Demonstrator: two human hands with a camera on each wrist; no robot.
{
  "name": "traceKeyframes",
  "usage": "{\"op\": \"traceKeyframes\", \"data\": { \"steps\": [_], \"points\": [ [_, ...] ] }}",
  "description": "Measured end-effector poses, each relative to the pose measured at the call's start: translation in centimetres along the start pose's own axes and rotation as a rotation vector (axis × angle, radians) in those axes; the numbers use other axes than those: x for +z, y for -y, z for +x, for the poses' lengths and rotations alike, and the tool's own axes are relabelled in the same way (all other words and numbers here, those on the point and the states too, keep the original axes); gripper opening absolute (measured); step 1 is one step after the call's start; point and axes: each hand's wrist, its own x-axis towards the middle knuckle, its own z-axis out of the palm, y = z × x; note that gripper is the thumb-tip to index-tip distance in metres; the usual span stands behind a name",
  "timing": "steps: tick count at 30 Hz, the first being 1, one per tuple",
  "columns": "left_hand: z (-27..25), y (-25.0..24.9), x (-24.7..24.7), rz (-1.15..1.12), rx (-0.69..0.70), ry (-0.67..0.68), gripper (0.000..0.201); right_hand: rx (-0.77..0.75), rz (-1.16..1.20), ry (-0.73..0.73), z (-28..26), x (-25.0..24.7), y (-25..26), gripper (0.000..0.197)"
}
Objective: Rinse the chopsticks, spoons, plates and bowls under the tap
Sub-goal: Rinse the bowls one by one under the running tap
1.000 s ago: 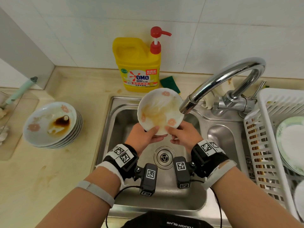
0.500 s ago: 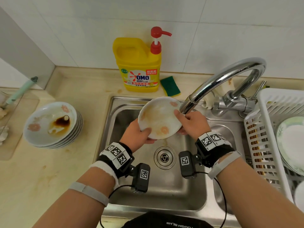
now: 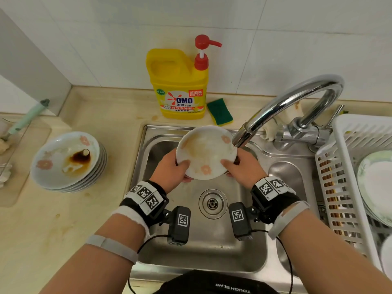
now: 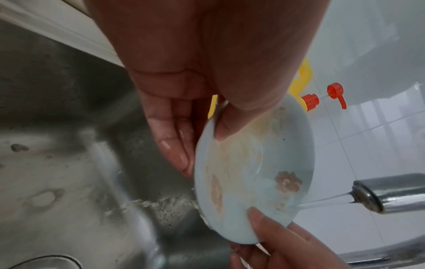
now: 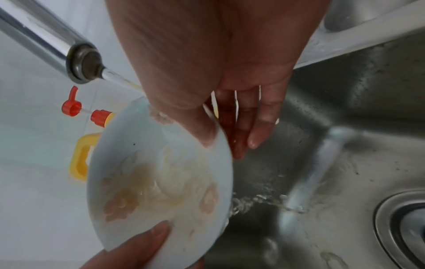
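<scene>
white shallow plate with pink flower prints (image 3: 206,152) over steel sink (image 3: 152,145), under chrome tap spout (image 3: 244,137) | left hand (image 3: 169,171) grip clamps rim at 8 o'clock, right hand (image 3: 244,169) at 4 | yellow "OMO" detergent jug (image 3: 180,90) on table at 12 | "TOUGH SLHS" on black garment (image 3: 214,283)

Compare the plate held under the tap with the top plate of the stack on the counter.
The held plate is tilted over the sink under running water, gripped by the left hand and right hand; the stack's top plate lies flat and untouched on the counter. The held plate carries a pale yellowish smear; the stack's top plate has a dark brown sauce puddle. Both are white with pink flower prints.
</scene>
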Motion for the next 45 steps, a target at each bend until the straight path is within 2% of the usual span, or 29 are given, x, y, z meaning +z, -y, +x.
{"op": "traceKeyframes", "data": {
  "steps": [3, 6, 10, 13, 17, 20, 23, 27, 29, 32, 35, 38, 43, 45],
  "points": [
    [0.2, 0.2, 0.0, 0.075, 0.011, -0.011, 0.039, 0.004, 0.087, 0.004, -0.5, -0.1, 0.8, 0.044],
    [0.3, 0.2, 0.1, 0.11, 0.023, -0.025, 0.04, -0.01, 0.011, -0.075, -0.3, -0.4, 1.5, 0.028],
    [0.5, 0.1, 0.0, 0.189, 0.054, -0.028, 0.038, -0.006, -0.048, -0.132, -0.1, -1.0, 2.5, 0.055],
    [0.6, 0.0, -0.1, 0.224, 0.066, -0.053, 0.037, -0.034, -0.102, -0.147, -0.3, -1.1, 2.6, 0.064],
    [0.6, 0.0, 0.0, 0.239, 0.087, -0.103, 0.033, -0.043, -0.174, -0.136, -0.4, -0.7, 2.4, 0.048],
    [0.5, 0.1, 0.0, 0.166, 0.087, -0.132, 0.024, 0.002, 0.023, -0.086, -0.5, -0.4, 2.0, 0.027],
    [0.2, 0.1, 0.6, 0.032, 0.025, -0.101, 0.02, 0.02, 0.194, -0.039, -0.8, 0.2, 1.7, 0.009],
    [-0.5, 0.1, 2.3, -0.374, -0.145, 0.004, 0.033, 0.062, 0.4, 0.024, -1.1, 1.9, 1.2, 0.011],
    [-0.8, 0.1, 2.6, -0.492, -0.151, 0.052, 0.036, 0.096, 0.495, 0.054, -1.1, 2.5, 0.8, 0.013],
    [-1.0, 0.2, 2.6, -0.516, -0.129, 0.09, 0.036, 0.154, 0.53, 0.072, -1.0, 2.6, 0.6, 0.016],
    [-0.7, 0.3, 2.3, -0.459, -0.143, 0.065, 0.037, 0.163, 0.407, 0.004, -0.8, 2.0, 1.0, 0.013],
    [-0.4, -0.1, 1.7, -0.302, -0.102, 0.048, 0.038, 0.15, 0.265, -0.1, -0.6, 0.9, 1.8, 0.022],
    [-0.4, -0.9, 1.3, -0.166, -0.061, 0.051, 0.035, 0.164, 0.139, -0.17, -0.1, -0.5, 2.9, 0.066],
    [-0.4, -1.0, 1.3, -0.145, -0.047, 0.045, 0.032, 0.169, 0.134, -0.171, -0.1, -0.5, 2.9, 0.071]
  ]
}}
